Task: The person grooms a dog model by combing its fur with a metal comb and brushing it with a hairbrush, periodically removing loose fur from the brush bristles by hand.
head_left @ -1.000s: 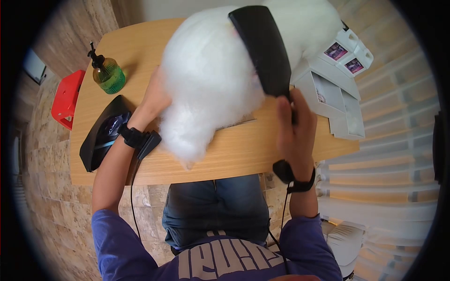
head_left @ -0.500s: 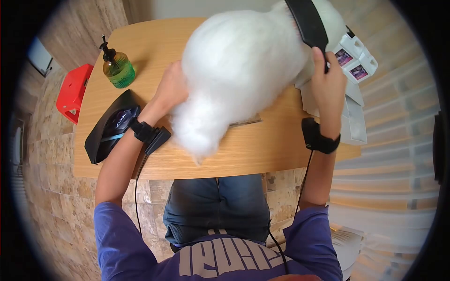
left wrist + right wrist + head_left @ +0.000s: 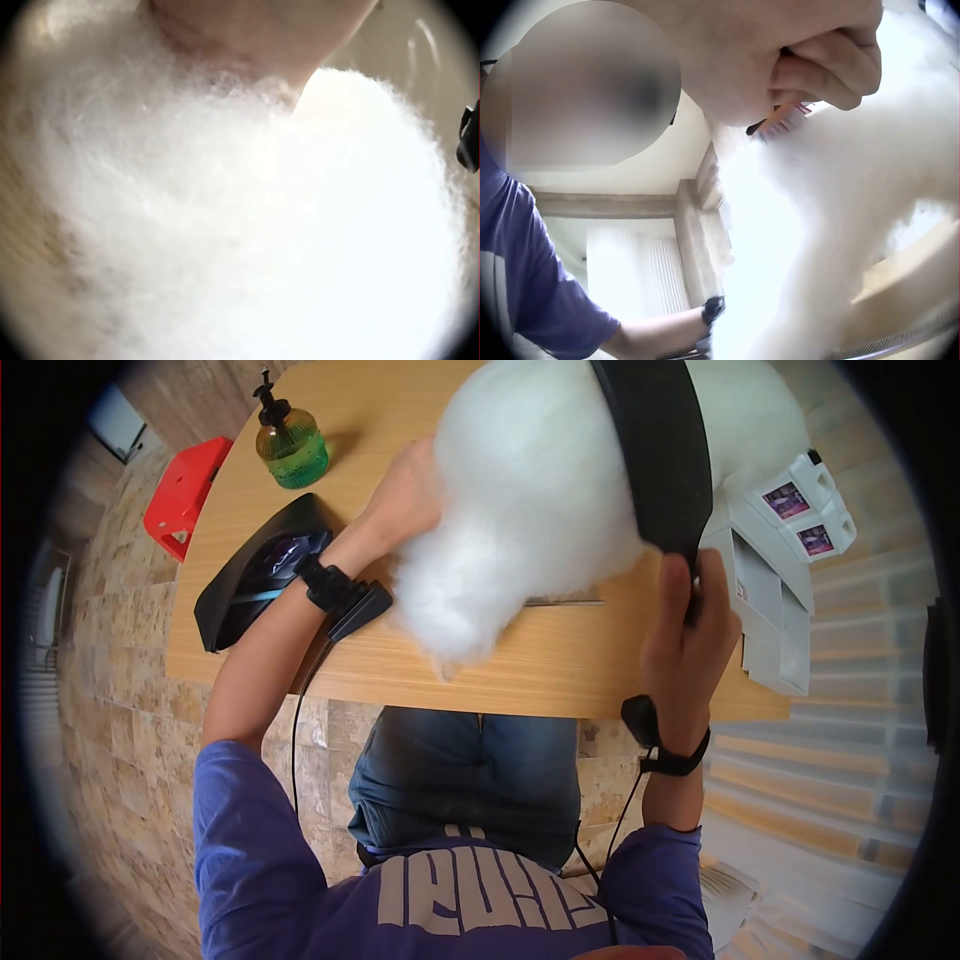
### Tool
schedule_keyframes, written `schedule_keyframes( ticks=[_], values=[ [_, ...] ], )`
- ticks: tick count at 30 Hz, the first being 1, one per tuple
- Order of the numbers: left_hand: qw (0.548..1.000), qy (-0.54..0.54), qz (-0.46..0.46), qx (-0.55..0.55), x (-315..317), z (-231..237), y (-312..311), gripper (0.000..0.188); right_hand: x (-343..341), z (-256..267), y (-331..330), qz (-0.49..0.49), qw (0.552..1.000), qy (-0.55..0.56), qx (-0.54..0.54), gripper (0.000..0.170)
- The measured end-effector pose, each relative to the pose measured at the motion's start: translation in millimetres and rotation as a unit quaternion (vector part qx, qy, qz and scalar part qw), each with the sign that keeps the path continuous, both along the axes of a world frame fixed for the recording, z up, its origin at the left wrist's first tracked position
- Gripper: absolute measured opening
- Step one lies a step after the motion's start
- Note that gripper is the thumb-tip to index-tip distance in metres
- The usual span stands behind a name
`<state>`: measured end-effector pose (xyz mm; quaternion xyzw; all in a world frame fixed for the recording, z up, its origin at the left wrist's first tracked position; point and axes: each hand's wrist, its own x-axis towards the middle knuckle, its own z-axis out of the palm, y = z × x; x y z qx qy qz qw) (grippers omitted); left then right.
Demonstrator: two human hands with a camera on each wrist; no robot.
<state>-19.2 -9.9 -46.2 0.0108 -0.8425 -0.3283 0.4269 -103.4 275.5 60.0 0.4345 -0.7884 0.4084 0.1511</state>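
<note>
A white animal with long fluffy fur [image 3: 545, 485] stands on the wooden table [image 3: 420, 685], its head out of sight. My right hand [image 3: 692, 630] grips the handle of a wide black paddle brush [image 3: 660, 450], thumb along it. The brush's back faces up, and it overlaps the animal's right side in the head view. Beside the hand in the right wrist view, pale bristles [image 3: 781, 129] show close to the fur. My left hand [image 3: 408, 490] rests against the animal's left flank, fingers hidden by fur. White fur [image 3: 225, 210] fills most of the left wrist view.
Left on the table are a pump bottle of green liquid [image 3: 292, 452] and an unzipped black pouch [image 3: 262, 575]. A thin comb [image 3: 565, 600] lies by the animal. White jugs [image 3: 805, 510] and a white open box [image 3: 770, 605] stand right. A red stool [image 3: 185, 495] is beyond the table.
The brush went to the animal's far right end, then came back nearer my body. My left hand stays at its flank. The head view has shifted, moving the table rightward and up.
</note>
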Motion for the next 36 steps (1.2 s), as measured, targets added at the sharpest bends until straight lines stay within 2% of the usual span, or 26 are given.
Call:
schedule_keyframes(
  ticks=[2, 3, 4, 5, 7, 9, 11, 12, 13, 14, 15, 16, 17, 18, 19, 20, 22, 23, 25, 28, 32, 33, 34, 35, 36],
  values=[
    [0.985, -0.14, -0.008, 0.103, 6.3, 9.2, 1.9, 0.028, 19.2, -10.2, 6.3, 0.023, 1.0, 0.005, -0.015, 0.033],
    [0.995, -0.032, -0.09, 0.033, 6.9, 5.7, -5.7, 0.028, 31.7, -14.9, 9.1, 0.081, 0.994, 0.051, 0.058, 0.033],
    [0.995, -0.036, -0.089, 0.033, 3.9, 4.5, -7.9, 0.028, 39.1, -20.3, 11.0, 0.137, 0.977, 0.096, 0.13, 0.034],
    [0.996, -0.057, -0.054, 0.05, -1.7, 2.5, -8.5, 0.03, 39.0, -28.8, 13.5, 0.138, 0.978, 0.093, 0.129, 0.034],
    [0.995, -0.076, -0.016, 0.069, -7.4, 1.0, -5.5, 0.033, 32.1, -42.6, 20.4, 0.134, 0.974, 0.033, 0.18, 0.035],
    [0.997, -0.071, 0.039, 0.014, -6.6, 3.3, -3.2, 0.036, 25.6, -35.5, 31.8, 0.172, 0.966, 0.044, 0.19, 0.035],
    [0.991, -0.11, 0.038, 0.067, 3.1, 11.2, 4.7, 0.035, 27.6, -18.6, 41.8, 0.238, 0.946, 0.061, 0.213, 0.035],
    [0.983, -0.147, 0.03, 0.108, 5.0, 14.3, 6.6, 0.034, 28.4, -9.4, 40.5, 0.237, 0.945, 0.06, 0.215, 0.035],
    [0.983, -0.148, 0.029, 0.109, 0.9, 8.2, 0.1, 0.034, 28.8, -1.7, 37.9, 0.243, 0.95, 0.087, 0.175, 0.035],
    [0.99, -0.138, 0.014, 0.03, -6.1, 1.9, -10.8, 0.032, 28.4, 1.3, 35.3, 0.246, 0.953, 0.114, 0.133, 0.035],
    [0.991, -0.126, -0.002, -0.05, -10.7, -6.1, -19.2, 0.031, 20.9, 1.4, 32.2, 0.215, 0.958, 0.17, 0.089, 0.034],
    [0.99, -0.128, -0.003, -0.051, -7.4, -2.3, -15.4, 0.031, 14.9, 2.9, 26.7, 0.157, 0.965, 0.203, 0.059, 0.032],
    [0.994, -0.108, -0.002, -0.028, -1.6, 5.3, -8.9, 0.032, 12.0, 6.9, 22.2, 0.083, 0.983, 0.154, 0.053, 0.029],
    [0.996, -0.088, 0.002, -0.003, 2.1, 10.4, -4.1, 0.032, 7.2, 9.1, 8.5, 0.04, 0.989, 0.14, -0.005, 0.026],
    [0.998, -0.053, 0.009, 0.015, -0.9, 11.6, 1.2, 0.033, -0.3, 7.5, -3.6, 0.019, 0.99, 0.14, -0.002, 0.026],
    [0.997, -0.082, -0.006, -0.003, 2.6, 17.5, -0.9, 0.034, -4.2, 5.1, -10.8, -0.002, 0.99, 0.139, 0.001, 0.025],
    [0.983, -0.153, -0.037, 0.097, 1.0, 18.8, -5.7, 0.035, 0.3, -13.4, -13.6, -0.006, 0.984, 0.176, 0.009, 0.026],
    [0.982, -0.154, -0.035, 0.102, 2.6, 24.4, -3.4, 0.035, 3.1, -20.7, -15.4, -0.011, 0.976, 0.217, 0.014, 0.027],
    [0.983, -0.137, -0.046, 0.11, 6.9, 33.2, 1.0, 0.05, 12.8, -23.9, -11.3, -0.012, 0.974, 0.225, 0.037, 0.027],
    [0.98, -0.133, -0.088, 0.122, 10.0, 33.9, 0.4, 0.044, 17.3, -26.7, -6.9, -0.02, 0.967, 0.242, 0.071, 0.029],
    [0.985, -0.14, -0.071, 0.077, 5.2, 33.0, -0.8, 0.046, 18.3, -29.7, -4.0, -0.008, 0.962, 0.256, 0.091, 0.031],
    [0.981, -0.142, -0.084, 0.102, 8.3, 33.3, 0.0, 0.048, 22.5, -40.9, -2.9, -0.006, 0.963, 0.255, 0.09, 0.031],
    [0.976, -0.145, -0.097, 0.127, 11.6, 35.8, 0.9, 0.05, 29.9, -59.1, -0.5, 0.024, 0.953, 0.27, 0.135, 0.032],
    [0.963, -0.198, -0.085, 0.163, 12.7, 38.3, -1.6, 0.057, 35.9, -69.2, 1.8, 0.052, 0.941, 0.283, 0.18, 0.033],
    [0.963, -0.199, -0.085, 0.163, 10.9, 35.7, -2.2, 0.057, 37.8, -69.5, 5.3, 0.052, 0.941, 0.282, 0.18, 0.033]
  ],
)
